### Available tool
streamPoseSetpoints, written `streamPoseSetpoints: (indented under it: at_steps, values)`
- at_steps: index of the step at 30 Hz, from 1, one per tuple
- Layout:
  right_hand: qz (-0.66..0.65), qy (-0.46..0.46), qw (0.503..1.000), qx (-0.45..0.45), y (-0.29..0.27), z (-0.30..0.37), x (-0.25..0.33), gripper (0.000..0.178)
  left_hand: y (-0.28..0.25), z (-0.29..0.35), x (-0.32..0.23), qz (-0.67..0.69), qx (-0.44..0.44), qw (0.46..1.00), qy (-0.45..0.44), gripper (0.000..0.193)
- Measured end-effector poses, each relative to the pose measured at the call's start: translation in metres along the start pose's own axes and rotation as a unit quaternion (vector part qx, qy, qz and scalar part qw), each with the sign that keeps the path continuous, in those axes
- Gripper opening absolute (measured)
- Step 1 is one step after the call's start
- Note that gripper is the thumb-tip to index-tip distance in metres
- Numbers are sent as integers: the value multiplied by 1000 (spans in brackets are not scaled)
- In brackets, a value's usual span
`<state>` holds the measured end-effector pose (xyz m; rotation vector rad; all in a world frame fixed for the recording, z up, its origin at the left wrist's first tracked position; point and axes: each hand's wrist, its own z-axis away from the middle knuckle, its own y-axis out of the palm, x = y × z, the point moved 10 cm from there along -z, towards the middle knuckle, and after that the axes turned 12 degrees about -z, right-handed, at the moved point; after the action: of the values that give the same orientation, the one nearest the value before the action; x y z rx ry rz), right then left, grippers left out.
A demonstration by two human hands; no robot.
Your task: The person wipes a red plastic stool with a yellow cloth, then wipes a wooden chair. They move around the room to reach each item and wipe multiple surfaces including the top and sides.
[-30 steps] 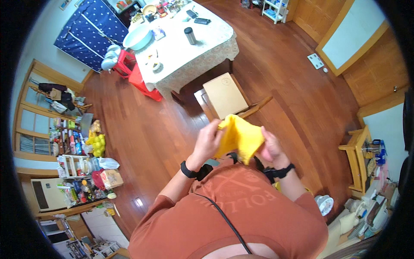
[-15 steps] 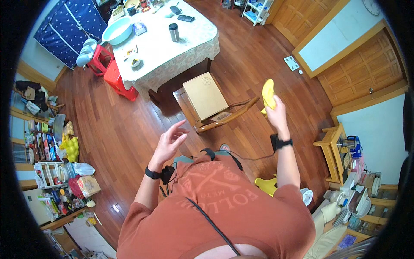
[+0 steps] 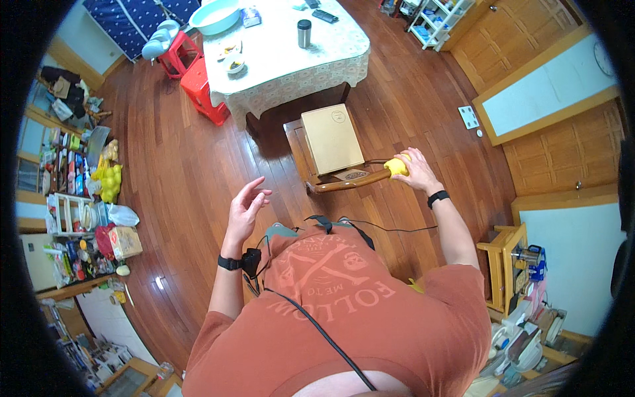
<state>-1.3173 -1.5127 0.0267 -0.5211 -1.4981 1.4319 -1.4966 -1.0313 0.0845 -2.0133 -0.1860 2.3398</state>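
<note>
Gripping a yellow cloth [image 3: 395,166], my right hand [image 3: 411,170] curls its fingers over it at the right end of the curved wooden top rail of a chair [image 3: 350,184]; the cloth is wrapped at least partly around the wood. My left hand [image 3: 246,210] hangs in the air to the left of the chair, fingers loosely spread and thumb apart.

On the chair's seat I see a cardboard box [image 3: 333,142], its top closed, so its contents are hidden. Past it, on the table [image 3: 274,56], a pale blue basin [image 3: 215,28] sits near the left edge. Nearer me, a small white bowl [image 3: 234,70] holds something yellowish and brown, too small for me to name. A steel tumbler [image 3: 303,36] stands upright with its dark lid on, hiding whatever is inside. Away to my left on the floor, a white plastic bag [image 3: 124,216] rests just behind a printed carton [image 3: 126,243], and a bulging yellow bag [image 3: 110,182] sits farther back.

As for writing, the box bears a round dark mark near its far right corner, too small to read. My rust-coloured shirt [image 3: 397,331] carries paler lettering around a crossed emblem.
</note>
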Motion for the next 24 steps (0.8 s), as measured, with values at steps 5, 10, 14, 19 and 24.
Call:
streamPoseSetpoints:
  at_steps: [5,10,14,19,24]
  values:
    - [-6,-101,995,-6,3,-3,12,43,-10,17,7,7,-54,998,-17,41]
    - [-81,-158,981,-75,15,-5,60,35,-24,33,9,9,-93,996,-8,38]
    - [-83,-231,963,-113,66,-2,162,41,-40,44,15,8,-109,994,-13,38]
    - [-32,-238,959,-152,104,-29,277,41,-59,48,16,4,-121,993,-12,39]
    - [31,-166,981,-92,118,-57,288,32,-72,44,20,3,-105,994,-26,38]
